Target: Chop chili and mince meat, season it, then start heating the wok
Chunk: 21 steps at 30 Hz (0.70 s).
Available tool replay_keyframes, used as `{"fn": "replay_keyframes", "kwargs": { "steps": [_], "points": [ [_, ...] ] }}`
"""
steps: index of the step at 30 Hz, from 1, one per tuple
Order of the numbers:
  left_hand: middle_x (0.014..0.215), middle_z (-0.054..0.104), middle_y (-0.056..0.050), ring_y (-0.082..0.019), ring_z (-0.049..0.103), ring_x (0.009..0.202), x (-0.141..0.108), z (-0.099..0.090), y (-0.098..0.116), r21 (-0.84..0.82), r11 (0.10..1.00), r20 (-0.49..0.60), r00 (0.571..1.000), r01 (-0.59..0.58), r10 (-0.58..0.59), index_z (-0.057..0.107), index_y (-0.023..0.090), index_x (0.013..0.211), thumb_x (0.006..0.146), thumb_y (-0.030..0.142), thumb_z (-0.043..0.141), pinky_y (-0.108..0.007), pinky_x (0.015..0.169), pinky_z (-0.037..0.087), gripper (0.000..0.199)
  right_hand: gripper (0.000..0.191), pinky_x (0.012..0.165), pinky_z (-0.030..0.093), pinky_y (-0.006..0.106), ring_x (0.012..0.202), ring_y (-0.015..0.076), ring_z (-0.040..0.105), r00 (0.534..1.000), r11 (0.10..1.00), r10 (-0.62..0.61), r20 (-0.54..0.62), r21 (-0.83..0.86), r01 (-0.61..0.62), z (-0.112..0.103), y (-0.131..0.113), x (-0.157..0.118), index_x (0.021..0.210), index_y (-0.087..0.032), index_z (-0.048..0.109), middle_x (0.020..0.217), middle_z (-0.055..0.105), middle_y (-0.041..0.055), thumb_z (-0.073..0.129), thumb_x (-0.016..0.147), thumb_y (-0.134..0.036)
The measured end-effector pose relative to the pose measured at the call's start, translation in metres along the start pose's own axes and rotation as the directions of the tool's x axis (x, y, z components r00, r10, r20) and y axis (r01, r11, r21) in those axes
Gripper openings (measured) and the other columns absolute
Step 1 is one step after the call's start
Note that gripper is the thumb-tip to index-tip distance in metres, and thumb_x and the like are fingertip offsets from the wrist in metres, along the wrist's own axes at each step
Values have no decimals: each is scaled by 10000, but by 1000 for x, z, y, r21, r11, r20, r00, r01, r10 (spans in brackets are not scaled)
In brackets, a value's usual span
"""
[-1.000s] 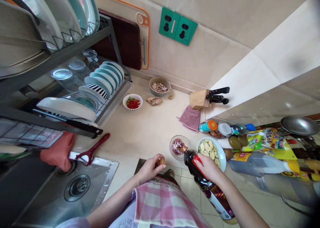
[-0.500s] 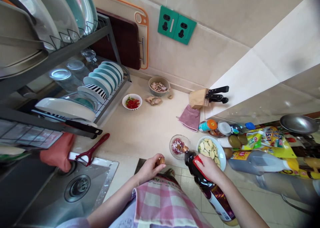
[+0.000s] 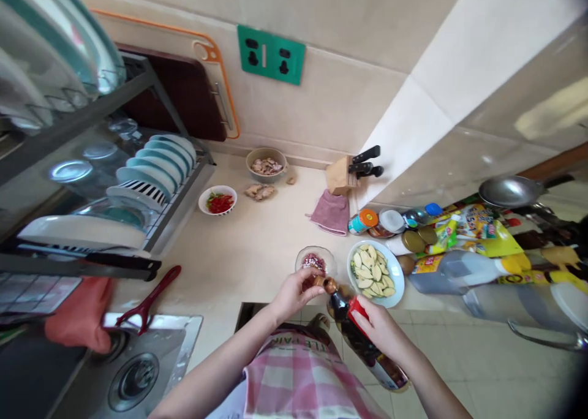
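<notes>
Right at the counter's front edge, the dark plastic bottle (image 3: 367, 351) is gripped by its red part in the right hand (image 3: 373, 322), the fingers curled closed around it; its neck is pointed toward the small glass bowl (image 3: 316, 253) and its base is held out over the tiled floor (image 3: 436, 351). In the left hand (image 3: 296, 294), partly closed, a brown cap (image 3: 318, 280) is pinched between thumb and fingers, close beside the bottle's mouth; whether the two are touching cannot be told. Chopped reddish pieces (image 3: 313, 263) are held in the glass bowl, just beyond the cap. To its right, pale slices (image 3: 373, 271) are spread on a light blue plate (image 3: 399, 279), with jars and bottles crowded past it. Farther back, cut red chillies (image 3: 220, 204) with some green are seen in a white bowl (image 3: 203, 202), and a knobby piece of ginger (image 3: 260, 191) is set in front of a colander (image 3: 265, 177) filled with pale pieces. By the wall, knives are slotted into a wooden block (image 3: 338, 175), with a purple cloth (image 3: 331, 212) laid before it. Over at the left, a red peeler (image 3: 154, 298) is rested partly across the sink's rim (image 3: 190, 336).
</notes>
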<state>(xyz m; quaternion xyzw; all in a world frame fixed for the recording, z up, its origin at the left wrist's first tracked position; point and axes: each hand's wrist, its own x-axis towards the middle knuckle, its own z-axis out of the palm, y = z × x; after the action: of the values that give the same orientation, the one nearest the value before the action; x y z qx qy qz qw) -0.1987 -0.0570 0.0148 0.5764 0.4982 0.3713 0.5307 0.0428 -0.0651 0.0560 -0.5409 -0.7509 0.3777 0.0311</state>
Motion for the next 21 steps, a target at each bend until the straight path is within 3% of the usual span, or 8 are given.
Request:
{"fn": "replay_keyframes", "kwargs": {
  "steps": [3, 6, 9, 11, 13, 20, 21],
  "points": [
    [739, 619, -41, -146, 533, 653, 16, 23, 18, 3, 1000, 170, 985, 4, -5, 605, 115, 968, 696, 526, 648, -257, 630, 427, 495, 129, 674, 388, 234, 775, 167, 559, 999, 999, 31, -38, 28, -30, -3, 5, -29, 912, -218, 494, 868, 615, 22, 384, 879, -278],
    [727, 625, -39, -154, 550, 653, 32, 51, 44, 82, 996, 332, 943, -47, 17, 632, 120, 929, 652, 545, 675, -252, 615, 429, 510, 128, 679, 389, 246, 783, 179, 568, 989, 993, 113, -99, 40, -109, -11, 20, -60, 925, -225, 499, 880, 618, 30, 389, 874, -265],
    [808, 654, -54, -176, 588, 727, 54, 90, 76, 141, 970, 505, 857, -198, 101, 663, 152, 959, 660, 510, 684, -270, 674, 455, 467, 122, 684, 392, 253, 760, 178, 558, 967, 976, 198, -163, 126, -178, -24, 48, -97, 913, -215, 495, 845, 611, 30, 394, 870, -268],
    [859, 667, -66, -188, 606, 794, 70, 124, 98, 88, 931, 645, 732, -354, 218, 674, 177, 999, 697, 464, 672, -294, 748, 464, 417, 112, 671, 388, 239, 741, 163, 538, 952, 955, 233, -201, 232, -184, -35, 72, -124, 894, -211, 489, 819, 596, 17, 399, 869, -271],
    [915, 672, -82, -191, 611, 859, 85, 165, 116, -35, 881, 745, 575, -472, 338, 670, 195, 1044, 739, 416, 648, -306, 806, 461, 377, 97, 639, 377, 217, 706, 142, 509, 939, 922, 259, -228, 348, -170, -47, 100, -153, 860, -205, 480, 774, 565, -4, 407, 865, -269],
    [926, 685, -100, -166, 634, 854, 119, 344, 157, -283, 757, 882, 150, -589, 446, 690, 209, 1007, 789, 326, 615, -244, 780, 492, 259, 133, 566, 342, 197, 635, 108, 421, 908, 811, 322, -269, 573, -117, -84, 215, -258, 745, -189, 435, 693, 473, -31, 444, 846, -274],
    [959, 680, -101, -165, 631, 887, 121, 368, 163, -301, 734, 886, 106, -609, 452, 679, 210, 1031, 807, 306, 594, -241, 803, 489, 258, 151, 567, 350, 201, 638, 112, 427, 901, 794, 336, -276, 597, -113, -91, 232, -273, 749, -188, 445, 695, 476, -28, 438, 856, -294]
  ]
}}
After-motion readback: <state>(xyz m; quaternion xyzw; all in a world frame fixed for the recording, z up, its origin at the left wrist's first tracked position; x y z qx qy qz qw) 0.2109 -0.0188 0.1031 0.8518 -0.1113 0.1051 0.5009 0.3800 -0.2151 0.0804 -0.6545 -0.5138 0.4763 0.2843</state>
